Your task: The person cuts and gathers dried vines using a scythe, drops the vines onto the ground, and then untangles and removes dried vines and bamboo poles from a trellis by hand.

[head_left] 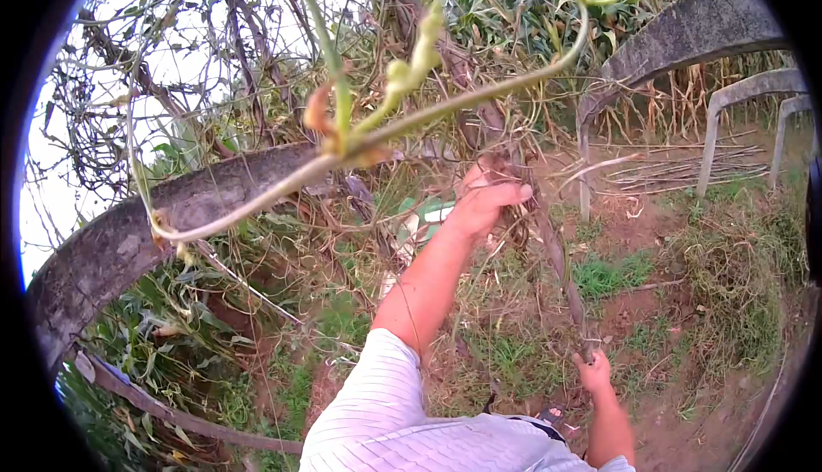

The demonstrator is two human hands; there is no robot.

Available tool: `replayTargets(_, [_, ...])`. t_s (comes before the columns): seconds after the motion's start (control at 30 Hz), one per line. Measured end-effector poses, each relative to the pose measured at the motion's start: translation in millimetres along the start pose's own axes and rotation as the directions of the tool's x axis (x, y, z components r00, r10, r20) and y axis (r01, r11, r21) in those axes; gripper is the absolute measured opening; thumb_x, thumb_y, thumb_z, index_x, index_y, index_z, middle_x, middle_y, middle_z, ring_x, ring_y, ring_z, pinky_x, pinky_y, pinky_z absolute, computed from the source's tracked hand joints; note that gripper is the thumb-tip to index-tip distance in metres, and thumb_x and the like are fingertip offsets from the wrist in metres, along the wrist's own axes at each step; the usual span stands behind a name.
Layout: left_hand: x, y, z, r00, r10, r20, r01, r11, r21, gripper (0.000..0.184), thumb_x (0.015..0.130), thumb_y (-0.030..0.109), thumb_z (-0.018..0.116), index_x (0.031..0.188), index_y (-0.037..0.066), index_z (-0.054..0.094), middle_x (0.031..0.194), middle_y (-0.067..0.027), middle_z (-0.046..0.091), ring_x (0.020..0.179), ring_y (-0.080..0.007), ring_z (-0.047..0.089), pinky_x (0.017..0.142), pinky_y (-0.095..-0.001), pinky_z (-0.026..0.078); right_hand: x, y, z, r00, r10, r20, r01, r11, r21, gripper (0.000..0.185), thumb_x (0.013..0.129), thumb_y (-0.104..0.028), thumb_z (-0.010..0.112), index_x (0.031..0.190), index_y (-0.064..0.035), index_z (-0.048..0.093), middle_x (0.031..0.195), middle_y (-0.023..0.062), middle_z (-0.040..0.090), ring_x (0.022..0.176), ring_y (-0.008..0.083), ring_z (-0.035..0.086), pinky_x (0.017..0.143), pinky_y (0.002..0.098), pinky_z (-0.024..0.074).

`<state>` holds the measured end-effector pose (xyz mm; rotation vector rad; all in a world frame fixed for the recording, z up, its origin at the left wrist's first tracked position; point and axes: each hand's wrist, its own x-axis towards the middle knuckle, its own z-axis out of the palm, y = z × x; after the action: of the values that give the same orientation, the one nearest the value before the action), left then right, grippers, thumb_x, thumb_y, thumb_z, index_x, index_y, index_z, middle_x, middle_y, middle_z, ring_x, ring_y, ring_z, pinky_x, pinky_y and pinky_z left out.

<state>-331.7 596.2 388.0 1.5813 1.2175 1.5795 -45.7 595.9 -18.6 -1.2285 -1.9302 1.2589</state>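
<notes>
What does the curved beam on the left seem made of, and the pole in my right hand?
The curved beam looks like rough, unpainted concrete: grey, blotchy and grainy, though weathered stone is possible. The pole looks like wood, matte and unvarnished, judging by its brown, uneven, branch-like shape.

My two hands, one left hand (492, 195) and one right hand (593, 372), grip one branch (561, 271); on my right are three concrete frames (685, 28) and one stick pile (693, 170).
</notes>
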Motion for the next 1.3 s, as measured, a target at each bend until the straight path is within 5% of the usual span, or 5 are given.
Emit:
replayTargets(0.63, [76.9, -19.2, -91.2, 0.992, -0.028, -0.122, 0.000, 0.975, -0.222, 0.043, 0.096, 0.039, 0.058, 0.116, 0.001, 0.060, 0.107, -0.0139, 0.069, 0.089, -0.0250, 0.070, 0.078, -0.0412, 0.059, -16.2, 58.7, 40.1, 0.966, 0.245, 0.081, -0.246, 0.969, 0.007, 0.035, 0.077, -0.040, 0.079, 0.087, -0.0067, 0.070, 0.077, 0.0130, 0.068, 0.067, 0.0234, 0.061, 0.069, 0.0376, 0.0512])
replayTargets(0.83, [7.7, -41.2, -52.9, 0.937, -0.102, 0.333, 0.212, 0.926, -0.313, 0.092, 0.067, 0.046, 0.086, 0.136, -0.001, 0.046, 0.134, -0.0211, 0.055, 0.128, -0.0364, 0.051, 0.115, -0.0546, 0.031, 32.2, -26.0, -19.3, 0.987, 0.129, 0.098, -0.141, 0.982, 0.124, 0.030, 0.082, -0.034, 0.078, 0.086, -0.0056, 0.067, 0.070, 0.0082, 0.062, 0.064, 0.0167, 0.053, 0.062, 0.0340, 0.0471])
replayTargets(1.07, [-187.4, -176.3, 26.5, 0.598, -0.762, 0.249, 0.794, 0.606, -0.050, 0.059, 0.079, 0.002, 0.070, 0.134, -0.002, 0.049, 0.126, -0.0179, 0.060, 0.123, -0.0305, 0.055, 0.106, -0.0408, 0.043, 52.4, -102.9, -50.6, 0.954, -0.078, 0.290, 0.070, 0.997, 0.037, 0.043, 0.074, -0.040, 0.083, 0.098, -0.0071, 0.069, 0.077, 0.0125, 0.066, 0.070, 0.0249, 0.060, 0.070, 0.0367, 0.0490])
replayTargets(1.17, [-255.2, -242.9, 92.9, 0.269, -0.923, 0.277, 0.726, 0.383, 0.571, 0.085, 0.069, 0.026, 0.085, 0.136, -0.008, 0.045, 0.121, -0.0176, 0.062, 0.114, -0.0265, 0.059, 0.098, -0.0337, 0.047, 51.2, -116.4, -47.5, 0.935, -0.100, 0.340, 0.121, 0.992, -0.041, 0.044, 0.073, -0.044, 0.082, 0.090, -0.0053, 0.068, 0.070, 0.0129, 0.064, 0.069, 0.0277, 0.062, 0.064, 0.0391, 0.0476])
replayTargets(1.3, [-289.8, -299.6, 179.1, 0.394, -0.900, 0.188, 0.594, 0.405, 0.695, 0.090, 0.070, 0.043, 0.080, 0.134, -0.009, 0.046, 0.130, -0.0266, 0.056, 0.117, -0.0327, 0.057, 0.099, -0.0378, 0.044, 44.7, -146.0, -68.7, 0.901, -0.119, 0.417, 0.166, 0.983, -0.079, 0.048, 0.075, -0.045, 0.079, 0.082, 0.0000, 0.065, 0.075, 0.0182, 0.065, 0.072, 0.0331, 0.064, 0.067, 0.0431, 0.0496])
